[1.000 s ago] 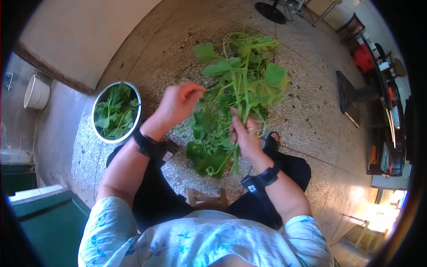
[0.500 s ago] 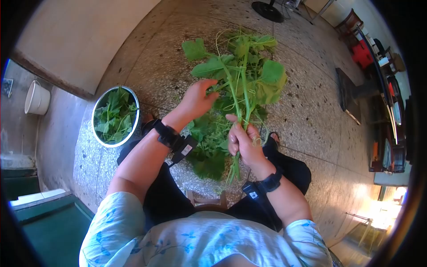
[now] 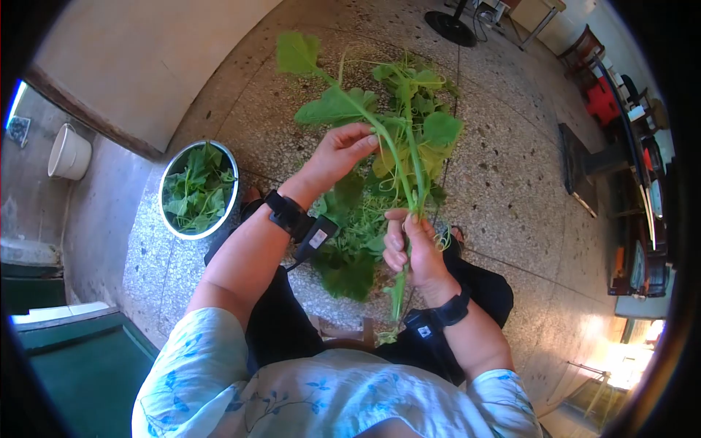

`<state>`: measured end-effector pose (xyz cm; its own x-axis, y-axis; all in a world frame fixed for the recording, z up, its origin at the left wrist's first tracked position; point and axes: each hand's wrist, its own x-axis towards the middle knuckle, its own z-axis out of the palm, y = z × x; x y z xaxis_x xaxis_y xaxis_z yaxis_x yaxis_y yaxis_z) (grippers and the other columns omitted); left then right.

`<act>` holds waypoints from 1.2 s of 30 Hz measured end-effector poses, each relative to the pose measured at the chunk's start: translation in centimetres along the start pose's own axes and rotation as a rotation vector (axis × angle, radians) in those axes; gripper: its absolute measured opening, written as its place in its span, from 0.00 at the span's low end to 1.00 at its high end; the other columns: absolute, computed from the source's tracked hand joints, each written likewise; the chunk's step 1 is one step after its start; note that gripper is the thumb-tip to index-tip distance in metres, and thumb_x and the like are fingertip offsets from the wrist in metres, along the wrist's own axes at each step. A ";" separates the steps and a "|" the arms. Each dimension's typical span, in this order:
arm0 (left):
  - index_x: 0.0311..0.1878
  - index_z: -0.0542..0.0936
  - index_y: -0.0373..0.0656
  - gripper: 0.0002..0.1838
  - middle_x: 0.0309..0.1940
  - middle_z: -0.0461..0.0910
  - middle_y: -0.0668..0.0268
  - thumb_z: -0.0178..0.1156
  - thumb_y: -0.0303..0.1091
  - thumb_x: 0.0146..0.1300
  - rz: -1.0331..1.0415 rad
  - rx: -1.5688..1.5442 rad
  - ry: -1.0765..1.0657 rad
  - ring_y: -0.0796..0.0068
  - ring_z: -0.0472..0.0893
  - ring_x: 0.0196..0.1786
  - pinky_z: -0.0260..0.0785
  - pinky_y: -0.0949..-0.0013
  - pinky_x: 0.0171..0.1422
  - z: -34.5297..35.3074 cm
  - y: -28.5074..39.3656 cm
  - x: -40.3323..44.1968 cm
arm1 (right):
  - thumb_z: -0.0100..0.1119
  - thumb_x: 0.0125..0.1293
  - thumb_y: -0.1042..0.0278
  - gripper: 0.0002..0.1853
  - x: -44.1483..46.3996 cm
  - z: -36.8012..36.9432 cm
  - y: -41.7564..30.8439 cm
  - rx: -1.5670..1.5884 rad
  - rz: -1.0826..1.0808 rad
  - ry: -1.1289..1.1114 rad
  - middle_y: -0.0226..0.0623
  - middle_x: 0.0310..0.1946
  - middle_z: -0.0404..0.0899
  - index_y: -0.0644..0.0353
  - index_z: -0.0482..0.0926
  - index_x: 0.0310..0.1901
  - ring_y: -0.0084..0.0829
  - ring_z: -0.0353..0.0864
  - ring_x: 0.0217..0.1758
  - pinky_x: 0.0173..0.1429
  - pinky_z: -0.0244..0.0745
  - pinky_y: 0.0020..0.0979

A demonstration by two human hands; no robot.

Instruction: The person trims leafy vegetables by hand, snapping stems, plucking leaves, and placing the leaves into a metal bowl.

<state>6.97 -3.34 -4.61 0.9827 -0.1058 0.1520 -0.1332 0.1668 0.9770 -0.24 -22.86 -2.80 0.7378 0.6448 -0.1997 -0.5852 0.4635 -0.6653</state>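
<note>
Several leafy stems (image 3: 417,164) reached toward eleven and twelve o'clock from the right hand (image 3: 415,248), whose fingers were curled around them, hiding a short stretch. At eleven o'clock from it, the left hand (image 3: 339,153) was at one stem, thumb and fingertips close together; whether they pinched it I could not tell. Loose greens (image 3: 347,274) lay on the floor (image 3: 511,160) beneath, partly covered. At nine o'clock, a bowl (image 3: 191,236) held leaves (image 3: 197,193), its bottom hidden. Toward four o'clock, glare (image 3: 628,367) washed out the detail.
</note>
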 end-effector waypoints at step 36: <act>0.28 0.72 0.44 0.05 0.21 0.75 0.60 0.53 0.34 0.53 0.304 1.404 0.228 0.58 0.75 0.28 0.64 0.58 0.34 -0.3 0.4 -2.0 | 0.57 0.56 0.72 0.07 2.4 -0.5 2.5 -0.304 -0.234 0.389 0.26 0.20 0.67 0.59 0.68 0.32 0.16 0.66 0.17 0.16 0.61 0.19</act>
<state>4.99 -2.81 -4.58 0.8749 -0.0651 0.4800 -0.2185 -0.9374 0.2712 0.24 -20.48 -5.29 0.9404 0.2461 -0.2346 -0.3094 0.3336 -0.8905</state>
